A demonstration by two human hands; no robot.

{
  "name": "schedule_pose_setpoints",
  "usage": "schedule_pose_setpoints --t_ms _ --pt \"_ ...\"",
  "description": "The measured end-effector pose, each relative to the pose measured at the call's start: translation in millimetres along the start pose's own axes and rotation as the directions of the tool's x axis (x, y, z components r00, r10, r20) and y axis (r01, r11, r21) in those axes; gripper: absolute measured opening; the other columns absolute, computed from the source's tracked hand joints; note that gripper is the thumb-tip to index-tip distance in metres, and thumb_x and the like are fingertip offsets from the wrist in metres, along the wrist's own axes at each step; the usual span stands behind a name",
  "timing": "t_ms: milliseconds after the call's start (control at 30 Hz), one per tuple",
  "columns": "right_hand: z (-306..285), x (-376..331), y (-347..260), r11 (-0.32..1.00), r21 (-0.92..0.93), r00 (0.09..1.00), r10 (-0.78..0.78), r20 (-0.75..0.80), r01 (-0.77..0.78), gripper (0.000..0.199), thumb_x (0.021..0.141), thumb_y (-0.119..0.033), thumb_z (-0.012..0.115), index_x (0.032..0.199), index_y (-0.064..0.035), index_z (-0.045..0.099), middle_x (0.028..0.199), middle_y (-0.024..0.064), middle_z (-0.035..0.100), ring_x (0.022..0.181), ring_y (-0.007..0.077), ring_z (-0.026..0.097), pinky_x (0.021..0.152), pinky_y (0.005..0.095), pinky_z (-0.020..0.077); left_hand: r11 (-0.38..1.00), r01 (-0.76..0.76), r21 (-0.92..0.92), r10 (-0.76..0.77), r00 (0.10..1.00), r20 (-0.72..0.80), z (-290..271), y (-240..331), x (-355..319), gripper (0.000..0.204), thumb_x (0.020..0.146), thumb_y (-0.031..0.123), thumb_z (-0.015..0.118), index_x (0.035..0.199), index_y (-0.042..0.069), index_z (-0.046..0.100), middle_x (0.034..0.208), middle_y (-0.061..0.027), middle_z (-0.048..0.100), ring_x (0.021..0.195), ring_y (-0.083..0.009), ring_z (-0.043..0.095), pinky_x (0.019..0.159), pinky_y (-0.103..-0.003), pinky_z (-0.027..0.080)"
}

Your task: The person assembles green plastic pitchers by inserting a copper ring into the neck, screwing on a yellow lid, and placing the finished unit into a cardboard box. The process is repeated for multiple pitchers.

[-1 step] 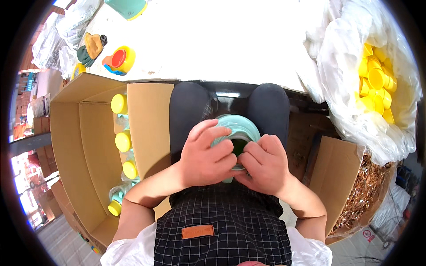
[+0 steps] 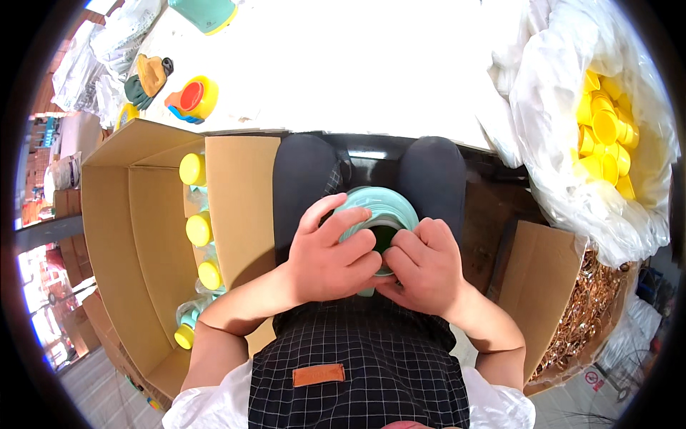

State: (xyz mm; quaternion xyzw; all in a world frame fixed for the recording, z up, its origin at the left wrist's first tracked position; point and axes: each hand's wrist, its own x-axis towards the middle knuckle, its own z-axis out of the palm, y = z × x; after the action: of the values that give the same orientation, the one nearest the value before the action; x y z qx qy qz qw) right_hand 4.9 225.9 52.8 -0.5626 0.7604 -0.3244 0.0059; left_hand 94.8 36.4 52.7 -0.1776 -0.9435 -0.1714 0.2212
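A mint-green plastic jug or bottle [image 2: 382, 201] sits in my lap between my thighs. Its round, open mouth faces up and looks dark green inside. My left hand [image 2: 329, 254] is curled at the left of the mouth, thumb and fingertips at the rim, with the index finger lifted partly over the body. On the opposite side, my right hand [image 2: 426, 266] has its fingers bent tight and pressed together at the rim. Both hands nearly meet at the near edge. Whether a thin part is pinched between the fingertips is hidden.
To my left, an open carton [image 2: 153, 222] holds several bottles with yellow caps [image 2: 199, 229]. At right, a clear bag [image 2: 543, 86] contains yellow cups or caps [image 2: 606, 126], above a carton of copper-coloured metal pieces [image 2: 582, 314]. A yellow-and-red roll [image 2: 204, 96] lies on the white table [image 2: 357, 64].
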Motion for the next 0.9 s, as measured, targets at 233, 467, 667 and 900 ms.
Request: schedule_pose_setpoints --t_ms 233,467,667,900 --pt "21 7 -4 1.0 -0.028 0.973 -0.002 -0.233 -0.005 0.031 0.061 -0.022 0.079 0.082 -0.0088 0.06 0.088 0.0034 0.055 0.072 0.0209 0.052 0.061 0.0344 0.0438 0.968 0.216 0.129 -0.226 0.972 0.066 -18 9 8 0.042 0.084 0.04 0.068 0.112 0.009 0.072 0.09 -0.0035 0.064 0.108 -0.0266 0.062 0.109 -0.062 0.034" --pt "12 7 -2 0.999 0.008 0.985 -0.037 -0.166 0.039 0.032 0.068 -0.023 0.083 0.087 -0.0052 0.065 0.092 0.007 0.062 0.068 0.0222 0.054 0.06 0.0334 0.0454 0.962 0.226 0.152 -0.237 0.97 0.058 -25 9 22 0.033 0.076 0.013 0.07 0.108 0.008 0.073 0.084 -0.0037 0.066 0.108 -0.0248 0.063 0.109 -0.06 0.036" --pt "18 8 0 0.993 -0.077 0.969 -0.102 -0.226 0.087 0.028 0.069 -0.024 0.08 0.08 -0.0074 0.06 0.08 0.0047 0.052 0.067 0.0199 0.05 0.056 0.0318 0.0433 0.955 0.205 0.215 -0.248 0.949 0.196 -36 11 40 0.024 0.07 0.013 0.072 0.094 0.01 0.073 0.094 -0.0034 0.058 0.104 -0.0253 0.056 0.103 -0.051 0.042" --pt "13 6 2 0.995 -0.033 0.978 -0.094 -0.185 0.09 0.027 0.072 -0.025 0.08 0.078 -0.007 0.061 0.08 0.005 0.057 0.064 0.0216 0.05 0.055 0.0333 0.041 0.995 0.096 -0.029 -0.081 0.94 0.33 -44 -15 63 0.013 0.068 0.011 0.076 0.076 0.009 0.067 0.103 -0.0062 0.056 0.108 -0.0266 0.054 0.094 -0.045 0.047"
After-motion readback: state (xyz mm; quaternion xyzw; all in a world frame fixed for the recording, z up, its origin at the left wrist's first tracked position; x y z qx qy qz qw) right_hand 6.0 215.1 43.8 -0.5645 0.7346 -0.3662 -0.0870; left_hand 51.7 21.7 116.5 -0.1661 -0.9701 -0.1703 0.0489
